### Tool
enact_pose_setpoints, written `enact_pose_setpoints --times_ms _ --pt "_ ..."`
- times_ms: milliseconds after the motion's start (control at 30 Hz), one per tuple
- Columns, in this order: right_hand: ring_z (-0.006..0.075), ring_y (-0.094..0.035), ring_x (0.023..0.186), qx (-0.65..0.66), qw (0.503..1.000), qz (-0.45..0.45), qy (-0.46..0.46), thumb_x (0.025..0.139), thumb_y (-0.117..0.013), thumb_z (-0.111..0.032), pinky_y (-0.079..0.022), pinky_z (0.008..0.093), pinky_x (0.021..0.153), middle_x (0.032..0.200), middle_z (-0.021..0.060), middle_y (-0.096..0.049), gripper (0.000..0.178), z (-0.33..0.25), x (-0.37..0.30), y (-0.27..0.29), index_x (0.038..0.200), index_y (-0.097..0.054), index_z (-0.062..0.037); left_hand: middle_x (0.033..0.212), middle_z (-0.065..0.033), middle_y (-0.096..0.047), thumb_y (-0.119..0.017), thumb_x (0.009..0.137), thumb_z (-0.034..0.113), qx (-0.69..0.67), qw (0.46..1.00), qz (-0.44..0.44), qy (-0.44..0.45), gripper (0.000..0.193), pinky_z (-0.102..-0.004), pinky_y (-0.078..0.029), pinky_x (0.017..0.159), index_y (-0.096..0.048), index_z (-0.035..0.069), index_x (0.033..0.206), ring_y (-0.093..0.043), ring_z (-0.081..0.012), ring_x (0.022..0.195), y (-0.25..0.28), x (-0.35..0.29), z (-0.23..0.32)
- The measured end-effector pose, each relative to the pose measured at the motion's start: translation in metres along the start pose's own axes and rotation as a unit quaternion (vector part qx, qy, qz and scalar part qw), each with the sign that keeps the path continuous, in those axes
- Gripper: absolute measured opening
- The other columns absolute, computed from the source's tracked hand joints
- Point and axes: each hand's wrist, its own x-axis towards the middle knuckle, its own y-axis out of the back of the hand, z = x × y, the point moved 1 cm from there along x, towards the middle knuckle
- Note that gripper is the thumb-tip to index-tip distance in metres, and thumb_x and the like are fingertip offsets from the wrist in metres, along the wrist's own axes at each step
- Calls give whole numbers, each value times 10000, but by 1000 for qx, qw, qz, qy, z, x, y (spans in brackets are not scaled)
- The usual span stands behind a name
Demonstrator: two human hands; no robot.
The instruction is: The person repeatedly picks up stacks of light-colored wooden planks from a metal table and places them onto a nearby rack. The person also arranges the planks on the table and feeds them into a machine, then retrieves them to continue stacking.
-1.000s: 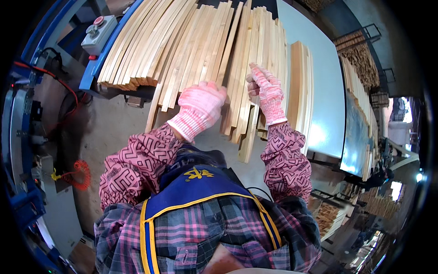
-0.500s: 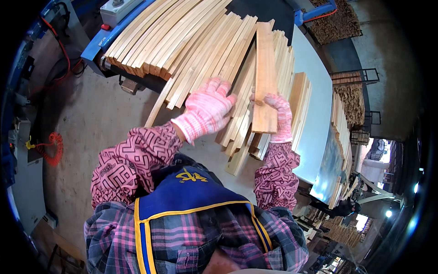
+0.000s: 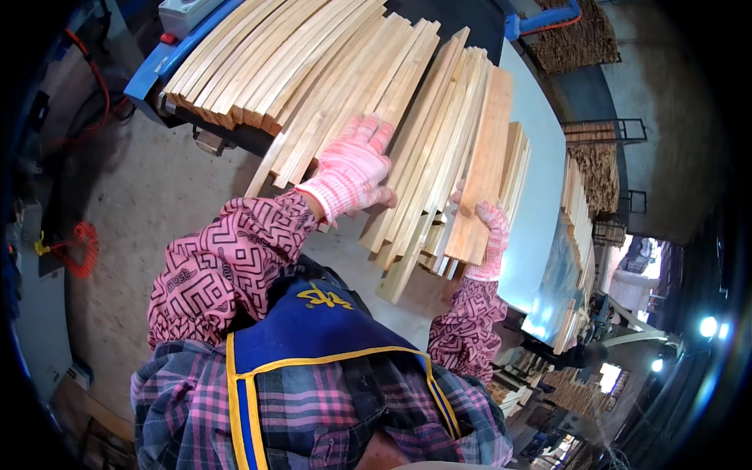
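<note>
One wide board (image 3: 486,160) has moved to the right, closer to the short stack of wood (image 3: 517,168). The right hand (image 3: 494,233) grips it near its bottom end, fingers bent around the edge. It sits between the long sticks (image 3: 431,149) and the short stack. The left hand (image 3: 356,166) is open, with its fingers spread over some other sticks (image 3: 345,102).

Wooden strips (image 3: 427,149) block between the hands (image 3: 352,168); nearer lies room.

Pale wooden strips (image 3: 290,63) side by side on black tabletop (image 3: 474,22)
</note>
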Motion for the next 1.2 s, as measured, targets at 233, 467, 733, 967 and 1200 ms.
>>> enact_pose_setpoints --times_ms 233,467,733,967,1200 --pt "304 -702 981 13 1000 -15 4 869 -671 -161 -597 364 793 1093 214 -687 560 7 7 3 1347 -493 68 1626 -153 -256 -712 781 434 -14 998 29 54 503 -485 -181 1236 -713 76 1134 -175 -416 1509 -11 4 18" --pt "248 -703 1014 -40 992 -6 116 869 -682 -103 -547 379 983 1094 180 -705 345 27 28 7 1170 -632 59 1602 -175 -288 -664 817 494 71 996 56 1 643 -512 -159 1239 -623 82 1309 -201 -431 1493 -18 -21 42" --pt "323 -599 1216 -368 922 107 60 856 -722 -264 -426 402 1083 1335 232 -593 597 45 61 -79 1375 -548 -27 1623 -161 -256 -620 837 649 100 995 10 -16 725 -535 -145 1233 -586 167 1377 -182 -434 1499 -25 -30 13" --pt "454 -562 1223 -662 744 81 -41 823 -706 -328 -481 511 1006 1411 288 -461 900 32 46 -142 1579 -247 -162 1596 -167 -294 -666 824 569 109 993 -16 -30 553 -558 -208 1204 -694 137 1167 -225 -453 1472 -11 -54 18" --pt "437 -622 1124 -688 723 64 -11 858 -634 -301 -524 504 929 1292 301 -529 787 47 26 -154 1537 -303 -82 1375 -136 -535 -678 813 514 14 987 109 -113 522 -473 -413 1090 -677 151 1188 -428 -364 1356 -12 -84 -4"
